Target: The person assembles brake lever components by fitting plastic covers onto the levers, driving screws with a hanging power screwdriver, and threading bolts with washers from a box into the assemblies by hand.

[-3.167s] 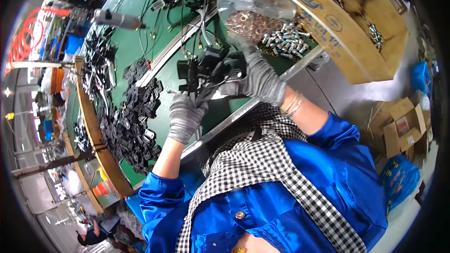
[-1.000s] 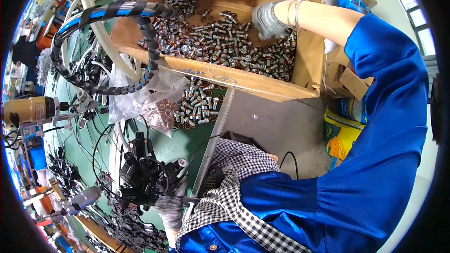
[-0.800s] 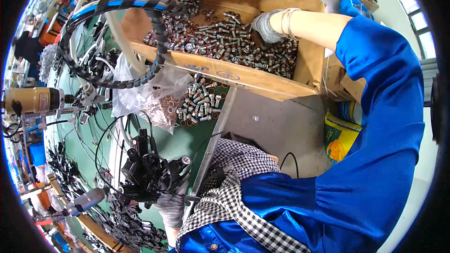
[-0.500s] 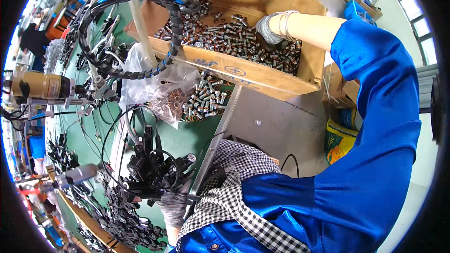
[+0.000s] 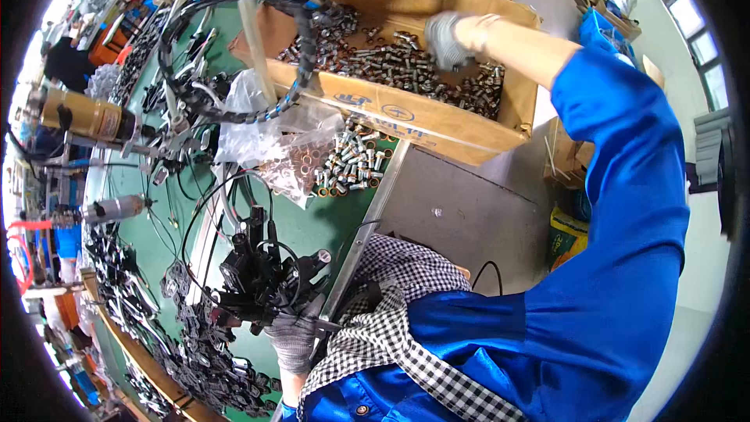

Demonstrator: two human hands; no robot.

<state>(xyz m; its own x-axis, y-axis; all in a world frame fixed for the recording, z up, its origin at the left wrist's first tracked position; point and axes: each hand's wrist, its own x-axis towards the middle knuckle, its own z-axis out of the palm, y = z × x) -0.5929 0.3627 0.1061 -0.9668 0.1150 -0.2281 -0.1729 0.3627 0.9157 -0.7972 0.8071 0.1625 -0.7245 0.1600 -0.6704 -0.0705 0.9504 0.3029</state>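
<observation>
My left hand [image 5: 293, 337], in a grey knit glove, is closed under a bunch of black hose-fitted parts [image 5: 262, 270], which look like brake assemblies. A thin black hose loops out from them over the green bench. Far to the right, my gloved right hand [image 5: 448, 41] hovers just over the metal bolts [image 5: 391, 62] in a big cardboard box [image 5: 406, 113]. Its fingers curl downward; blur hides what they hold. Many bolts carry copper-coloured rings.
A pile of bolts [image 5: 355, 160] and a clear bag of copper rings [image 5: 293, 160] lie on the green bench [image 5: 312, 223]. Above it hang a wrapped cable loop [image 5: 164, 62] and a brass-coloured power driver [image 5: 86, 116]. More black parts [image 5: 211, 359] heap at the lower left.
My right hand has risen out of the bolts, up and slightly left. My left hand keeps its hold on the black parts. The whole view has shifted a little.
</observation>
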